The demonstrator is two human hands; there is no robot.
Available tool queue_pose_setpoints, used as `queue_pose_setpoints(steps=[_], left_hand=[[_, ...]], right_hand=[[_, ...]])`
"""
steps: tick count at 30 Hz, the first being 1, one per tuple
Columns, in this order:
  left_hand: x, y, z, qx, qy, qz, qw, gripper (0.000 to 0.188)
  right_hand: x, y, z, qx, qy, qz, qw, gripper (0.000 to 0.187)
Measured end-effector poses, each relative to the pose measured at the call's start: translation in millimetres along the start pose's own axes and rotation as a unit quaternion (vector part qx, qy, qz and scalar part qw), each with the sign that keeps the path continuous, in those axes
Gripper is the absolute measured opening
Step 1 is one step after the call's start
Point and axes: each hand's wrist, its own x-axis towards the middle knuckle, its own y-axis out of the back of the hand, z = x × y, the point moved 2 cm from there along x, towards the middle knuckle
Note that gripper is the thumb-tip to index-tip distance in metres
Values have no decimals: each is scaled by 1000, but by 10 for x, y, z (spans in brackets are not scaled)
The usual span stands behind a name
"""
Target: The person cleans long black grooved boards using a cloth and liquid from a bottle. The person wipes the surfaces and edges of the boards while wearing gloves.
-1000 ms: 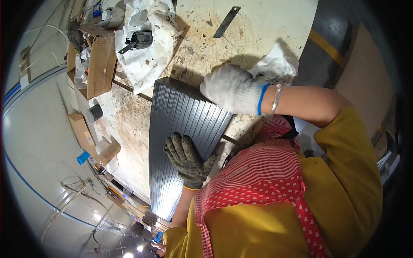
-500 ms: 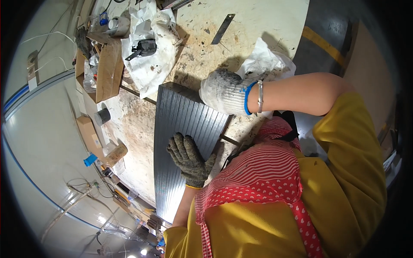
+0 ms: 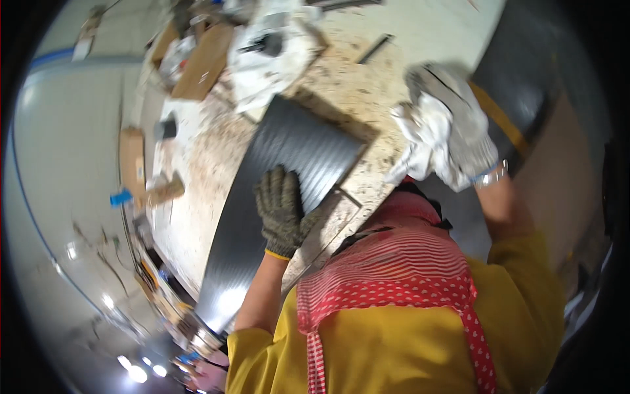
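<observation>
Hands (image 3: 281, 211) (image 3: 462, 121) on cloth (image 3: 430, 128), ridged-looking black stack (image 3: 312, 148)

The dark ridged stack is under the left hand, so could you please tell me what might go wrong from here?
With only the left hand resting on it, the dark ridged stack might shift if pushed. The white cloth at the right hand appears near the edge of the table and could slip off.

Blur smears the dark stack (image 3: 308, 146), partly hidden under the left hand (image 3: 281, 209). The white cloth (image 3: 430, 125) covers some of the right hand (image 3: 461, 115). The bench (image 3: 357, 88) is cut off at its far end.
</observation>
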Motion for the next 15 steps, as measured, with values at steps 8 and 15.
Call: queue_pose_setpoints(steps=[8, 15], left_hand=[[42, -225, 563, -467, -176, 142, 855, 49], [-485, 312, -298, -317, -144, 225, 910, 44]], right_hand=[[-201, -251, -1184, -240, 100, 17, 965, 50], [-289, -562, -1269, 536, -251, 18, 806, 45]])
